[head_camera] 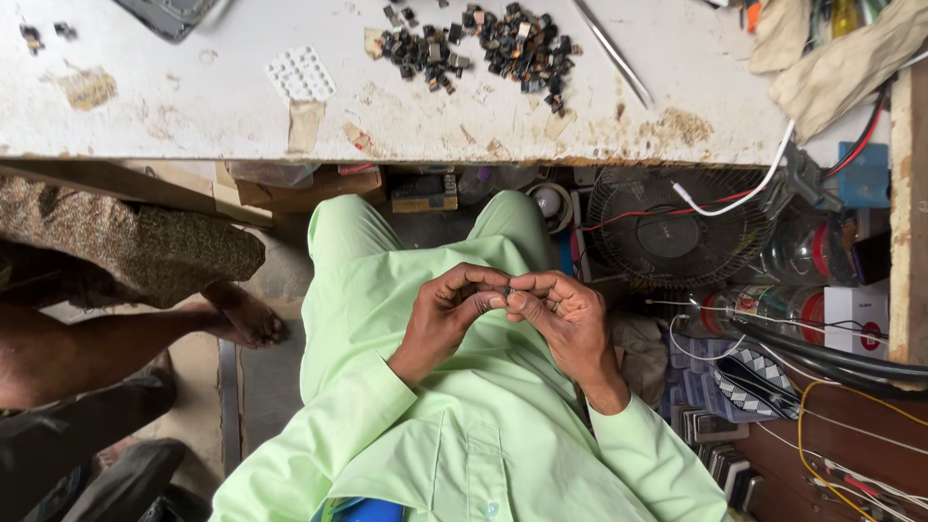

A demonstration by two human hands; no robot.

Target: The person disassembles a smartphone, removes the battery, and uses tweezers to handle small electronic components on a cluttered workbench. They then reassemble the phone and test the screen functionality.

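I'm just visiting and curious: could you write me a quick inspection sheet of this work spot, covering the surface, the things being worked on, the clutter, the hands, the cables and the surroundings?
Surface: white worktable, worn, stained, with patches of old tape.
Job's things: a tiny dark part pinched between both hands over the lap; too small to identify.
Clutter: pile of small dark parts, white dimpled tray, metal tweezers, rags.
Grippers: left hand and right hand, fingertips meeting on the part.
Cables: white cable and red wire over the fan; yellow wire lower right.
Surroundings: small black fan under the table, boxes beside it, another person's bare foot at left.
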